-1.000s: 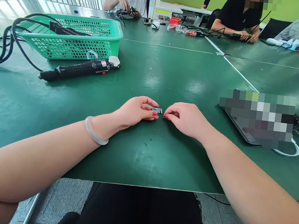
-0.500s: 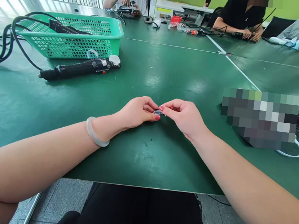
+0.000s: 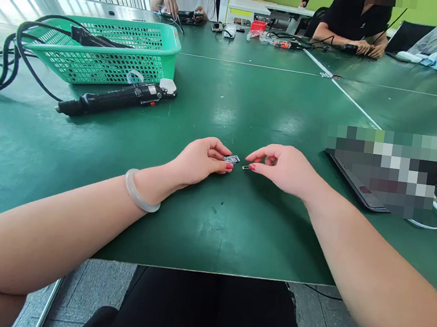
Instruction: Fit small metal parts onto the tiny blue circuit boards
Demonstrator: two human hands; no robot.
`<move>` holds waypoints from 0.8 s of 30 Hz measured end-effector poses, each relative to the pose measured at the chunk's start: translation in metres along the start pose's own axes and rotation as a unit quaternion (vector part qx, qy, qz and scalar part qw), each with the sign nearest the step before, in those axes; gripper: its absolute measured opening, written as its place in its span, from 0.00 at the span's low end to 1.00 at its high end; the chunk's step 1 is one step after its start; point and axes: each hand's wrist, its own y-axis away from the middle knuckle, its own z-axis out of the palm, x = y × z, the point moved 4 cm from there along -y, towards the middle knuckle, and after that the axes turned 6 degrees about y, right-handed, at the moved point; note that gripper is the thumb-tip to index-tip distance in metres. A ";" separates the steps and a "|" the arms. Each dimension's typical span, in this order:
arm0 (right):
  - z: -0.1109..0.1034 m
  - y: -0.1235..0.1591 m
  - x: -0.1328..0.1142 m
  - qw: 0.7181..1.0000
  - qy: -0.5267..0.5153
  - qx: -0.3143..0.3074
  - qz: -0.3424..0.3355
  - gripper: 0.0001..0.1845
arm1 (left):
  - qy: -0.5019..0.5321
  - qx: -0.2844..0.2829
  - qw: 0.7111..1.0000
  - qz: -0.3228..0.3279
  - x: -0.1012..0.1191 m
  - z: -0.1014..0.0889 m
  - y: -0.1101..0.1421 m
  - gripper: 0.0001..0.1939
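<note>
My left hand rests on the green table and pinches a small dark circuit board between thumb and forefinger. My right hand lies just right of it, thumb and forefinger pinched on a tiny metal part at the fingertips. A narrow gap separates the part from the board. A pale bangle sits on my left wrist.
A black electric screwdriver with its cable lies at the left, in front of a green plastic basket. A tablet with a white cord lies to the right. Other people work at the table's far end.
My right hand came in to meet the board half a second ago, then drew back a little to the right with the tiny part in its fingertips. My left hand stayed put.
</note>
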 end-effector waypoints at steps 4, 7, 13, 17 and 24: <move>0.002 -0.003 0.004 0.995 0.094 -0.018 -0.018 0.06 | -0.003 -0.001 1.000 0.004 0.000 0.001 0.000 0.11; 0.007 -0.005 -0.003 0.991 0.116 -0.007 -0.059 0.07 | -0.016 0.000 1.000 0.003 0.000 0.001 0.001 0.11; -0.001 -0.001 -0.006 0.995 0.081 0.018 -0.059 0.10 | -0.037 -0.004 0.999 0.005 0.000 -0.001 0.000 0.12; -0.012 0.001 -0.004 0.975 0.172 0.064 -0.123 0.12 | -0.035 -0.008 0.999 0.010 -0.001 -0.001 -0.001 0.12; 0.010 0.005 -0.017 0.924 0.303 -0.025 -0.232 0.16 | -0.033 0.001 0.999 0.001 0.001 0.000 0.001 0.11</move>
